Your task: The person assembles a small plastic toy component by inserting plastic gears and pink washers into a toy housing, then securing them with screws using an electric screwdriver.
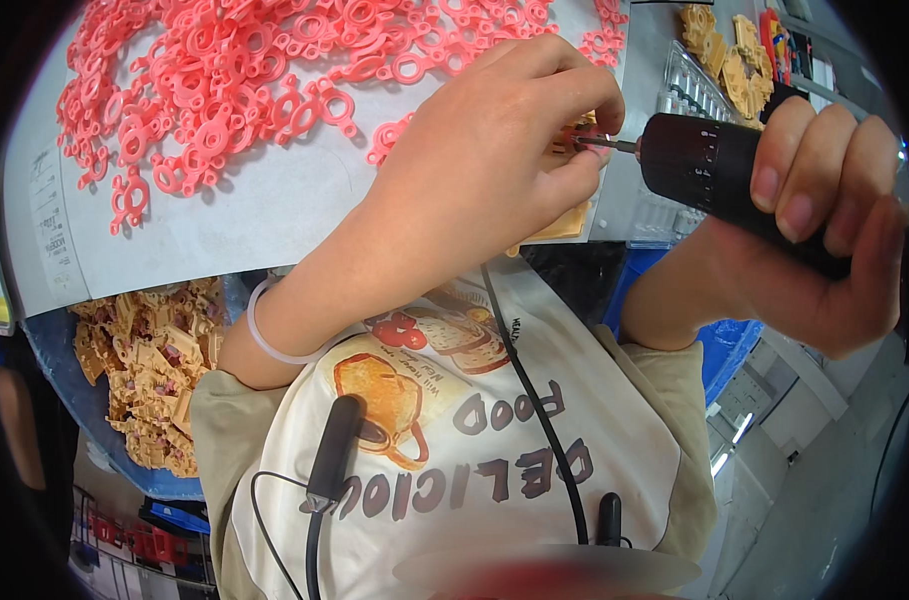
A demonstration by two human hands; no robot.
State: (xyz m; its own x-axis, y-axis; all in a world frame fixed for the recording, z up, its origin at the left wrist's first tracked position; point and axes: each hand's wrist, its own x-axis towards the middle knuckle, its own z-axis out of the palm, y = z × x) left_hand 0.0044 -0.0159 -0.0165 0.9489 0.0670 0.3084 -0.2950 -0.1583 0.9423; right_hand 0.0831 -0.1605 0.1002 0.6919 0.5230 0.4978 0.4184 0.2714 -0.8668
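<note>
My right hand (pixel 824 215) is wrapped round a black electric screwdriver (pixel 696 165). Its thin metal bit points left and meets a small tan plastic part (pixel 566 143) in my left hand (pixel 494 150). The left thumb and fingers are closed on that part, which they mostly cover; a bit of pink shows at the bit's tip. Under the left hand, more tan plastic (pixel 566 224) shows at the table's edge. A heap of pink ringed plastic pieces (pixel 244 95) spreads over the table just beyond and left of my left hand.
The pale table (pixel 274 215) has a printed ruler strip at its left end. Below it on the left, a blue bin (pixel 69 385) holds tan parts (pixel 149 375). At the far right lie a clear tray (pixel 689 90) and more tan parts (pixel 744 70). A blue bin (pixel 729 350) sits under my right arm.
</note>
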